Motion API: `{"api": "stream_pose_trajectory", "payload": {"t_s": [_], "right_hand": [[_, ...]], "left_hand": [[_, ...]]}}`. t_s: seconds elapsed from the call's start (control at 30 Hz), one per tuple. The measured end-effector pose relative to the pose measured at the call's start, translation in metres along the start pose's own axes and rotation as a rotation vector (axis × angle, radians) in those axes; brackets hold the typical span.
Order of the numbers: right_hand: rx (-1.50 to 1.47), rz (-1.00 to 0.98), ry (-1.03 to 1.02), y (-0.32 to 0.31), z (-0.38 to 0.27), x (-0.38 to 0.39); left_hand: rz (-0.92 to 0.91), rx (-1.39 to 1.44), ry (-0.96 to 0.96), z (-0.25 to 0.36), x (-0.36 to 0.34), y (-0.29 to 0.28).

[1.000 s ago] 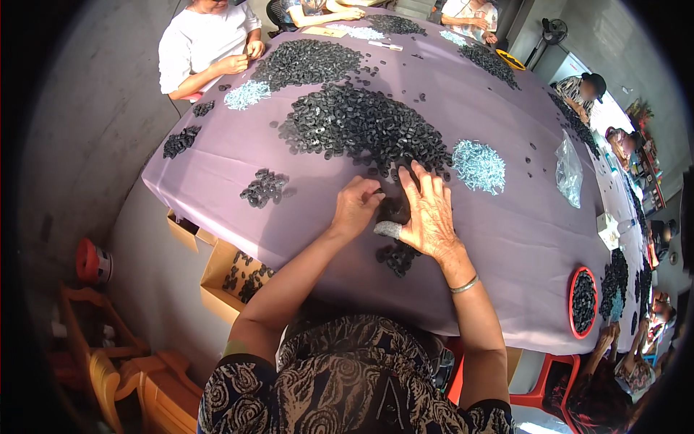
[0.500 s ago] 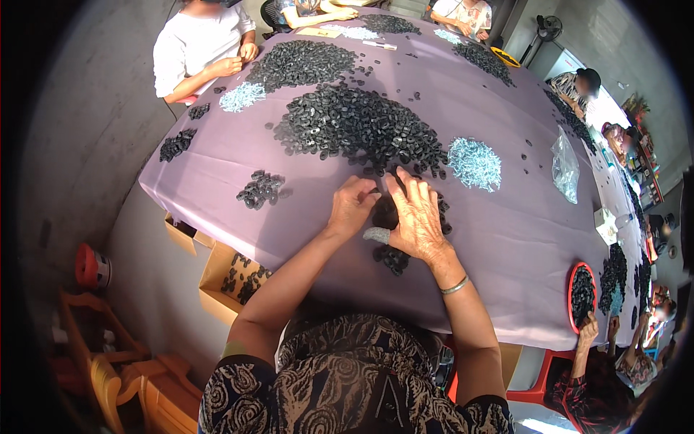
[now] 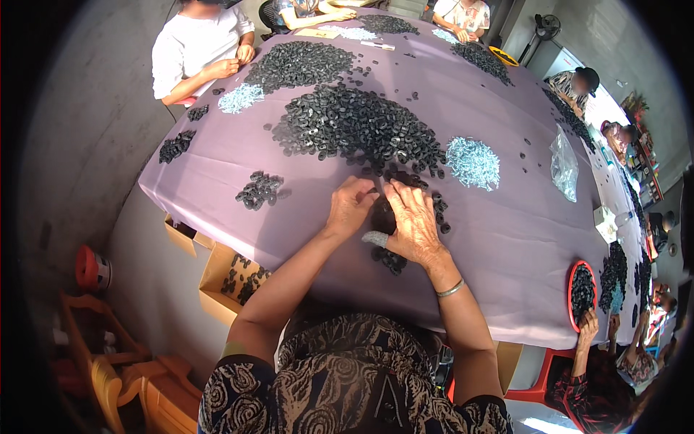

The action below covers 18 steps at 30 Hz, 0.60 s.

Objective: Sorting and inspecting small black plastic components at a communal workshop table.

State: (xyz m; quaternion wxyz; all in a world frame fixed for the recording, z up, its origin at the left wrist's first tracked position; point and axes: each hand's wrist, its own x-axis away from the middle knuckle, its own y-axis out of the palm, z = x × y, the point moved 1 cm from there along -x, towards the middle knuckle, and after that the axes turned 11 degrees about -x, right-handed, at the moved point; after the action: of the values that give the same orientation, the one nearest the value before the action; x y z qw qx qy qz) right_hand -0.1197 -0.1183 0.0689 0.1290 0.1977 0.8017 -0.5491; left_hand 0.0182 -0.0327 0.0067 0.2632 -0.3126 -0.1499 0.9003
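Note:
My left hand point(image 3: 351, 208) is closed in a pinch at the near edge of the big heap of small black plastic parts point(image 3: 347, 123), with a dark bit showing at its fingertips. Beside it, my right hand point(image 3: 413, 226) reaches over a smaller pile of the same parts point(image 3: 390, 260), fingers stretched out and thumb apart. A grey cover point(image 3: 374, 238) wraps that thumb. Part of the smaller pile is hidden under the right hand. To the right of the heap lies a mound of small light-blue pieces point(image 3: 473, 163).
Left of my hands is a small cluster of black parts point(image 3: 260, 190). A clear plastic bag point(image 3: 564, 165) and a red-rimmed basket point(image 3: 572, 293) are to the right. An open cardboard box point(image 3: 211, 286) stands below the table edge. Other people sit around the purple-covered table point(image 3: 506, 239).
My right hand's fingers have drawn slightly down and closer together over the small pile. The left hand keeps its pinch in nearly the same place.

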Motion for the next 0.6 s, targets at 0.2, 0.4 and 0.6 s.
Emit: {"api": "stream_pose_trajectory", "payload": {"t_s": [0.2, 0.4, 0.6], "right_hand": [[-0.042, 0.038, 0.011, -0.002, 0.003, 0.005], [-0.082, 0.118, 0.009, -0.006, 0.008, 0.006], [-0.099, 0.154, -0.004, -0.002, 0.014, 0.003]], "left_hand": [[-0.009, 0.000, -0.016, 0.001, 0.001, -0.001], [-0.009, 0.032, -0.033, 0.003, 0.000, 0.000], [-0.017, 0.032, -0.032, 0.002, -0.001, 0.001]]}}
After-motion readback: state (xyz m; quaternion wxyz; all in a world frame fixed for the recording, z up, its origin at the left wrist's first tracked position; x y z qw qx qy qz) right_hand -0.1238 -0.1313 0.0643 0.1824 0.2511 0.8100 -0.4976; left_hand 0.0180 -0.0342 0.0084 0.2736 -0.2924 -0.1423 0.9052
